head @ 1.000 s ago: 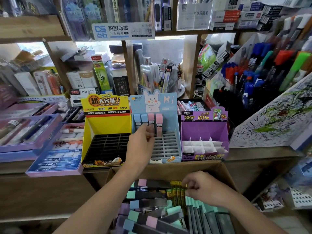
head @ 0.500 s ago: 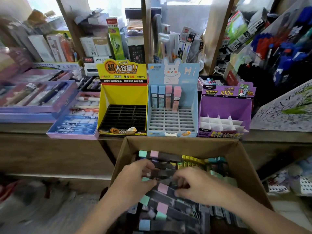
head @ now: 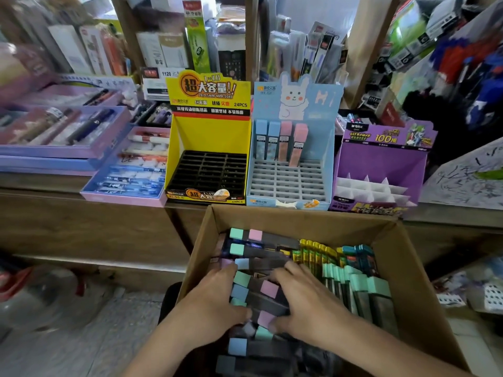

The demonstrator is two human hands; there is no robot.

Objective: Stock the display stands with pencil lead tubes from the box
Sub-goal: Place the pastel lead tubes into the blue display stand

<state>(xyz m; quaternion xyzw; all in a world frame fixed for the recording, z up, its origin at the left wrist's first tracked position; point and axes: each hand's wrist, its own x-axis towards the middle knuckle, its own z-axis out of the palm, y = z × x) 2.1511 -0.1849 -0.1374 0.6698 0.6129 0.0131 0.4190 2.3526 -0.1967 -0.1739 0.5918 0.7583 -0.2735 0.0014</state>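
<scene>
Inside the box (head: pixel 299 220), left hand (head: pixel 209 303) and right hand (head: pixel 310 306); grips half-curled round stacked lead tubes (head: pixel 268 289)

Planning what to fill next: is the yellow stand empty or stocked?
Empty: the yellow stand shows only bare black slots, with nothing standing in any of them.

Left hand (head: pixel 215 303) and right hand (head: pixel 307 303) clasp lead tubes (head: pixel 269 289) inside the box (head: pixel 299 221).

We note purple pen trays (head: pixel 68 153) at left on wooden counter (head: pixel 81 227); pink tray (head: pixel 122 198) just beside; scribbled paper (head: pixel 468 180) at right; blurred markers (head: pixel 479 66) above it.
</scene>
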